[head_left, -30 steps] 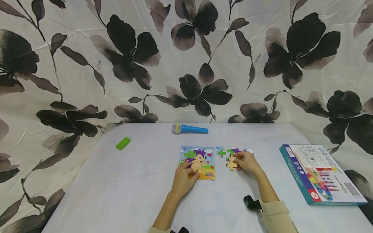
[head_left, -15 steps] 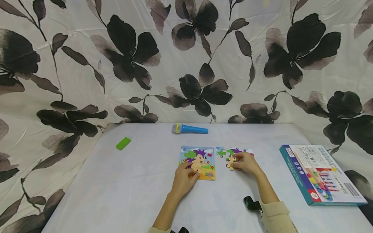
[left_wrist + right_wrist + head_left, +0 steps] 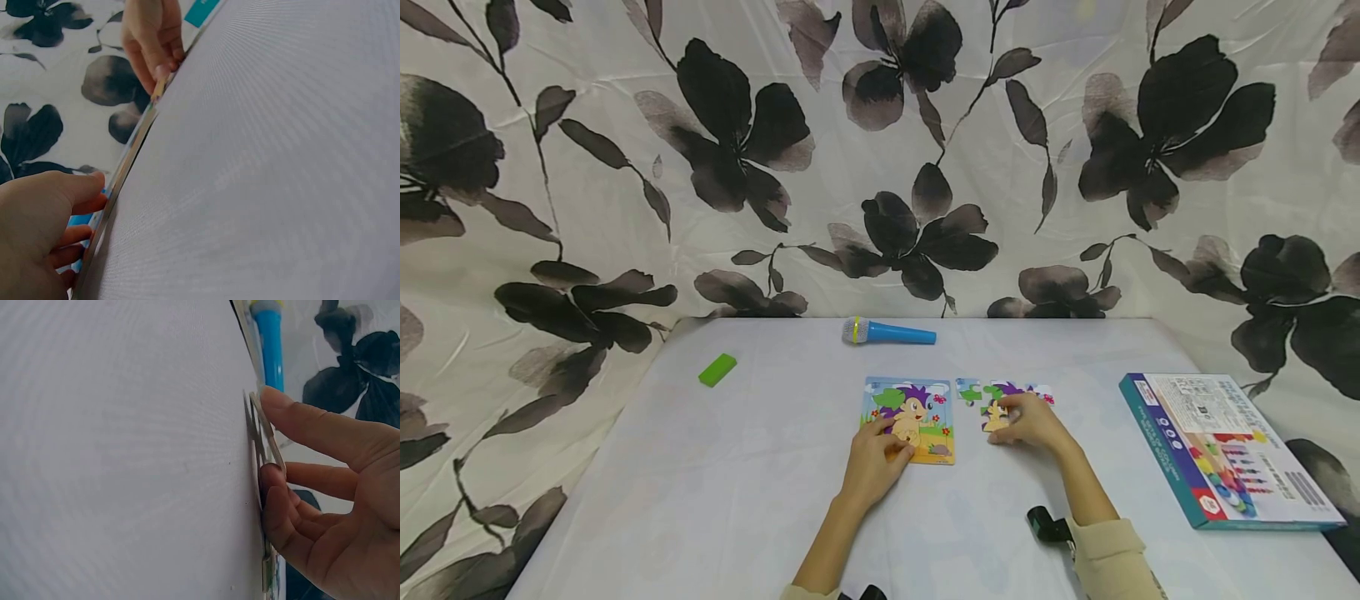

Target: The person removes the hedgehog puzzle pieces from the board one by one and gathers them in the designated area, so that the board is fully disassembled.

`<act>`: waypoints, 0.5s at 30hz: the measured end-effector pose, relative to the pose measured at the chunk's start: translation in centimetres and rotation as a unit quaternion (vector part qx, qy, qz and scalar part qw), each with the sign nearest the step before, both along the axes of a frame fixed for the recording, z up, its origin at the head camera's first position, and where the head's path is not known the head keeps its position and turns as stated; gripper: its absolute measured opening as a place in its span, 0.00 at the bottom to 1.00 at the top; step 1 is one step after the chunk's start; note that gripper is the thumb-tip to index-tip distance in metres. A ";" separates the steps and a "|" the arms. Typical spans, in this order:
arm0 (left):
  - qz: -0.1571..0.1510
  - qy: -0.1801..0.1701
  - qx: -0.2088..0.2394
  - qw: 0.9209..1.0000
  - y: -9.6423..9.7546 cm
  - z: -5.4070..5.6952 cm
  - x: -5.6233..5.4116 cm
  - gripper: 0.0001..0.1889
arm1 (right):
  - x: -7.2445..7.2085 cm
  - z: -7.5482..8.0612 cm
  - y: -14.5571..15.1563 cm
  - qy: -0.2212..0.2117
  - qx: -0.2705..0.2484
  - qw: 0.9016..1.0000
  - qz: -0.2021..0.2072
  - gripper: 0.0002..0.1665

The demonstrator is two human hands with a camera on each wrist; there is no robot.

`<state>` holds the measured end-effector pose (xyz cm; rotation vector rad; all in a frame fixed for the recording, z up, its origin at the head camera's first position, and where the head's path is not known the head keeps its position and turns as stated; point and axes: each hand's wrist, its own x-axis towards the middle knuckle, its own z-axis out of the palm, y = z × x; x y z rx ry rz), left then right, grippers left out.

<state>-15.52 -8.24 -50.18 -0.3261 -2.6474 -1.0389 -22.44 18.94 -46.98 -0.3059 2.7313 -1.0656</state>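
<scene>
In the head view my left hand [image 3: 872,461] lies over the lower left of a square hedgehog picture puzzle [image 3: 934,432]. Its fingertips rest on the puzzle, and the left wrist view has the thumb and fingers along the edge. To the right, my right hand [image 3: 1036,422] pinches a puzzle piece [image 3: 269,434] between thumb and fingers. That thin piece tilts just off the table in the right wrist view. Several joined puzzle pieces [image 3: 1000,387] lie flat beside the board, partly hidden under the right hand. Another small piece [image 3: 967,391] lies at their left.
Behind the puzzle lies a blue toy microphone [image 3: 895,333]. A green block [image 3: 717,370] sits at the far left of the white table [image 3: 715,483]. At the right is a large flat box [image 3: 1232,450]. Floral cloth [image 3: 925,167] hangs behind.
My right thumb has shifted slightly downward and left over the yellow part of the piece, covering its lower end. The left hand and the puzzle under it have stayed put.
</scene>
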 end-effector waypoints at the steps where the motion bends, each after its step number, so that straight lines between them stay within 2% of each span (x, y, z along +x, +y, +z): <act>1: 0.000 0.000 0.001 1.000 0.0 0.0 0.0 0.08 | 0.0 0.0 0.0 -0.002 0.001 1.000 0.003 0.39; 15: 0.000 0.002 0.000 1.000 0.0 0.1 0.1 0.08 | 0.2 0.2 -0.3 0.000 0.025 0.999 0.025 0.38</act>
